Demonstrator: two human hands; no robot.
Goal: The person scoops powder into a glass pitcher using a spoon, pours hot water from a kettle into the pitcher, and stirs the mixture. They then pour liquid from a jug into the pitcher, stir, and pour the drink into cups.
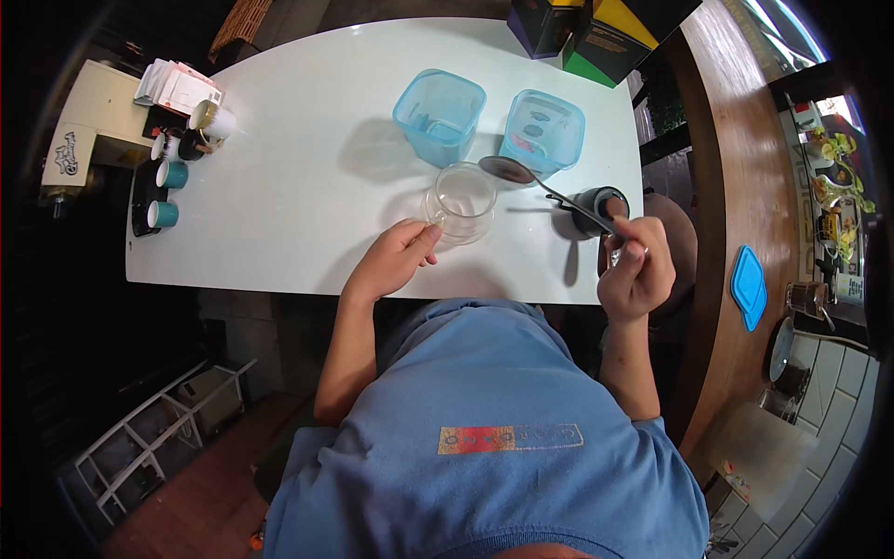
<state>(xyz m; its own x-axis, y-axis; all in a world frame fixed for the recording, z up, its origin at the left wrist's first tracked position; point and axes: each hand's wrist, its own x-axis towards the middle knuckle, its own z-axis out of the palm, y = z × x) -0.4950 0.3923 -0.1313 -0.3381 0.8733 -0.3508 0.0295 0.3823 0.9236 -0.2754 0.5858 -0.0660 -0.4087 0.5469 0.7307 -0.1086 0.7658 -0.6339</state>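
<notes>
My left hand [396, 259] is closed in a pinch on the handle of a clear glass cup [467, 197] standing on the white table. My right hand [641, 265] is closed around the handle of a long metal spoon [559, 196]. The spoon's bowl is up and to the left, close to the cup's rim; whether it carries anything is hard to tell. Just beyond the right hand stands a black cylindrical container [587, 216], partly covered by the spoon and fingers. Behind the cup are two translucent blue plastic tubs, a left one [440, 116] and a right one [568, 126].
Black boxes with coloured panels [610, 47] stand at the table's far right. Along the left edge are teal cups [170, 174] on a black tray and white-topped jars [214, 121]. Blue lids [748, 287] lie on the wooden counter [722, 186] at the right.
</notes>
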